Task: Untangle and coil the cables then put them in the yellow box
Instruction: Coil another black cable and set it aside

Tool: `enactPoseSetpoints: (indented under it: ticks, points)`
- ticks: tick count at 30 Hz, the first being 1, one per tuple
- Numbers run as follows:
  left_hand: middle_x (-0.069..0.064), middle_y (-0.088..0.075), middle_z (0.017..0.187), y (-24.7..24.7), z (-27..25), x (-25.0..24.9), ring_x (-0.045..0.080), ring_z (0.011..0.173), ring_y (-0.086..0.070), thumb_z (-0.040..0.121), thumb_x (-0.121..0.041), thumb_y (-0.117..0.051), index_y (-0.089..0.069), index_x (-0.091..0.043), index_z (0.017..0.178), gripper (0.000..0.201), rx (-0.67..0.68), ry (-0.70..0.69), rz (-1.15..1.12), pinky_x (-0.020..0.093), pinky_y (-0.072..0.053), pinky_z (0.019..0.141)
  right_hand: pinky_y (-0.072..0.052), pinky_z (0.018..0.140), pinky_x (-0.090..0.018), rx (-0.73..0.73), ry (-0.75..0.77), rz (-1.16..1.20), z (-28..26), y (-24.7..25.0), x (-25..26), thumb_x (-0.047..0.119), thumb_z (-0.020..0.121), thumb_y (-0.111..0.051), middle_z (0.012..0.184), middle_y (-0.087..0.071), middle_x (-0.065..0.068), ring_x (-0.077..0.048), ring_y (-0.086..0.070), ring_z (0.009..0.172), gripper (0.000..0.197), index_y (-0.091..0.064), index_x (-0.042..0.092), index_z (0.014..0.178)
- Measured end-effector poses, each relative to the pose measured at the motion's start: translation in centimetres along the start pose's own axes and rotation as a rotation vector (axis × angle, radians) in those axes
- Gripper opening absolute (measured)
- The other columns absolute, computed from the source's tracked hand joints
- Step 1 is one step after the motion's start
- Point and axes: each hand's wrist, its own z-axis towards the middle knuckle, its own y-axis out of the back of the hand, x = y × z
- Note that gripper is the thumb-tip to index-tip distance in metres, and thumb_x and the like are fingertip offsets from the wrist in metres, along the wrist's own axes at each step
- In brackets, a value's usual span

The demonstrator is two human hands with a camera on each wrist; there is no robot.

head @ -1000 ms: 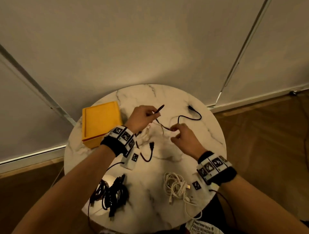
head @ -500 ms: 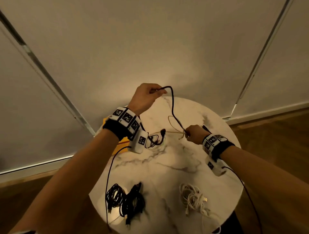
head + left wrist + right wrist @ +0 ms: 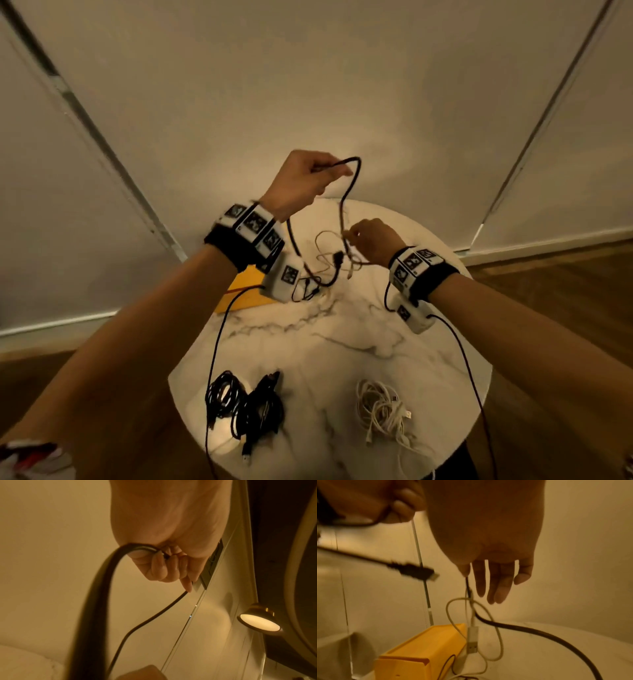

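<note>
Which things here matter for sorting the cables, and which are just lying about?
Job: black cable in left hand; white cable, pinched by right hand; cable bundles; yellow box.
Lying about: wall lamp; marble table.

Head view: high, looking steeply down on the round marble table point(image 3: 342, 342). Left wrist view: close under the palm, facing the wall. Right wrist view: close, facing the yellow box point(image 3: 423, 649); shared with head view.

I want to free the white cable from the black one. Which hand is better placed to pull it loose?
Probably the right hand: it pinches where the white cable loops around the black cable; the left hand holds it higher up.
</note>
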Motion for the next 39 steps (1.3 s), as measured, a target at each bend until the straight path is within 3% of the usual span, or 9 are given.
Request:
enactPoseSetpoints:
  ticks: [5,10,13,17,23,26,30,35,39]
  points:
    - [-0.01,-0.036,0.05,1.8,0.9,-0.8,0.008,0.045,-0.031,0.093,-0.018,-0.06,-0.073,-0.011,0.088,0.016,-0.165,0.063,-0.109,0.025,-0.02,0.043,-0.05,0.075,-0.036,-0.014,-0.028,0.07,0.1,-0.4,-0.2,0.018,0.091,-0.055,0.103,-0.066,-0.018,-0.035,-0.062,0.089,0.009,-0.061,0.013,0.086]
    - [-0.01,-0.034,0.052,2.7,0.8,-0.7,0.008,0.047,-0.029,0.094,-0.019,-0.059,-0.073,-0.009,0.092,0.018,-0.124,0.096,-0.147,0.024,-0.02,0.043,-0.046,0.068,-0.032,0.019,-0.027,0.162,-0.1,-1.2,-0.8,0.015,0.085,-0.065,0.089,-0.068,-0.012,-0.028,-0.061,0.08,0.006,-0.06,0.014,0.085]
    - [-0.012,-0.034,0.051,3.1,1.2,-1.4,0.009,0.048,-0.028,0.093,-0.02,-0.06,-0.073,-0.007,0.092,0.019,-0.145,0.083,-0.161,0.025,-0.019,0.044,-0.045,0.07,-0.033,0.03,-0.065,0.176,0.5,-1.8,-1.3,0.021,0.08,-0.076,0.088,-0.061,-0.008,-0.027,-0.057,0.082,0.036,-0.053,0.011,0.106]
    - [-0.008,-0.033,0.055,4.4,1.5,-2.7,0.01,0.05,-0.027,0.093,-0.021,-0.059,-0.072,-0.01,0.09,0.018,-0.175,0.051,-0.168,0.026,-0.017,0.046,-0.044,0.074,-0.031,0.106,-0.125,0.107,0.9,-2.6,-2.3,0.025,0.083,-0.073,0.105,-0.064,-0.015,-0.032,-0.06,0.098,0.021,-0.059,0.011,0.09]
    - [-0.004,-0.034,0.056,5.4,1.4,-3.4,0.009,0.047,-0.03,0.094,-0.022,-0.06,-0.073,-0.012,0.088,0.018,-0.005,0.016,0.009,0.024,-0.022,0.044,-0.038,0.076,-0.026,-0.294,0.042,0.371,1.9,0.0,-0.4,0.017,0.083,-0.069,0.103,-0.063,-0.014,-0.027,-0.057,0.093,0.025,-0.062,0.007,0.105]
    - [-0.004,-0.035,0.056,5.8,1.8,-4.3,0.009,0.048,-0.03,0.094,-0.023,-0.06,-0.073,-0.009,0.092,0.02,-0.041,-0.02,0.002,0.025,-0.021,0.045,-0.039,0.083,-0.027,-0.091,0.164,0.262,3.0,0.9,2.0,0.019,0.081,-0.074,0.114,-0.061,-0.012,-0.025,-0.056,0.102,0.035,-0.065,0.009,0.114]
    - [-0.009,-0.035,0.053,7.7,2.2,-5.7,0.01,0.049,-0.028,0.094,-0.023,-0.058,-0.071,-0.009,0.092,0.02,-0.145,-0.068,-0.035,0.026,-0.019,0.046,-0.044,0.088,-0.033,0.111,0.09,0.106,3.4,-1.2,2.1,0.015,0.087,-0.066,0.118,-0.062,-0.016,-0.032,-0.056,0.11,0.029,-0.067,0.003,0.114]
    - [-0.009,-0.034,0.056,10.0,2.3,-5.9,0.01,0.05,-0.029,0.094,-0.028,-0.057,-0.071,-0.011,0.093,0.021,-0.21,-0.151,-0.023,0.026,-0.02,0.046,-0.055,0.078,-0.036,0.18,-0.063,0.279,2.2,-3.7,-0.3,0.015,0.089,-0.064,0.087,-0.071,-0.015,-0.027,-0.067,0.081,0.017,-0.072,0.0,0.091]
    - [-0.009,-0.034,0.056,9.9,2.4,-5.0,0.01,0.051,-0.028,0.093,-0.024,-0.058,-0.07,-0.013,0.092,0.016,-0.201,-0.089,-0.069,0.028,-0.017,0.048,-0.047,0.053,-0.025,0.084,-0.198,0.544,2.0,-2.4,-1.5,0.024,0.1,-0.051,0.065,-0.067,-0.011,-0.018,-0.063,0.054,0.038,-0.068,-0.001,0.077]
